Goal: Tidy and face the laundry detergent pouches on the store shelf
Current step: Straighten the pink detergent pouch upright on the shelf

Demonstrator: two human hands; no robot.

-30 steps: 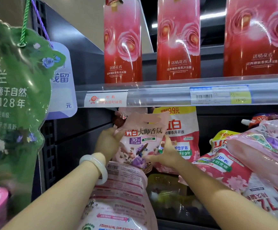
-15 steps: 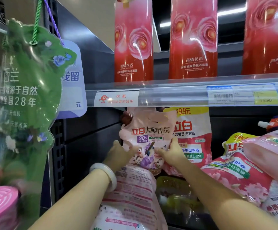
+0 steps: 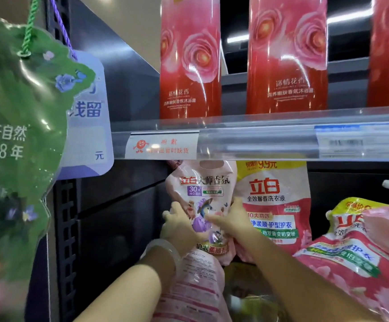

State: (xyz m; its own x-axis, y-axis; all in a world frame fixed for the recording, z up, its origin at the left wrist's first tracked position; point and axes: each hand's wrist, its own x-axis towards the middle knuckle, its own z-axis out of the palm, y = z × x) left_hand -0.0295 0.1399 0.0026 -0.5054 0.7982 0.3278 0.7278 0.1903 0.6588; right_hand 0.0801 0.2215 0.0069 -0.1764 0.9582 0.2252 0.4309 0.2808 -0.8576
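Both hands, left hand [image 3: 179, 226] & right hand [image 3: 233, 219], clasped the pale-pink softener pouch [image 3: 202, 203] upright at shelf's left end, beside the red detergent pouch [image 3: 274, 205]. Risk: soft pouch could slump fwd once let go; slumped pouches [image 3: 351, 259] crowded right.

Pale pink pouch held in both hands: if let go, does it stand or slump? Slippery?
Pale pink pouch likely slumps: it is soft film, dented where the left hand and right hand press it. Probably slick too, since the glossy surface shows glare. Upright now, beside the yellow-topped pouch.
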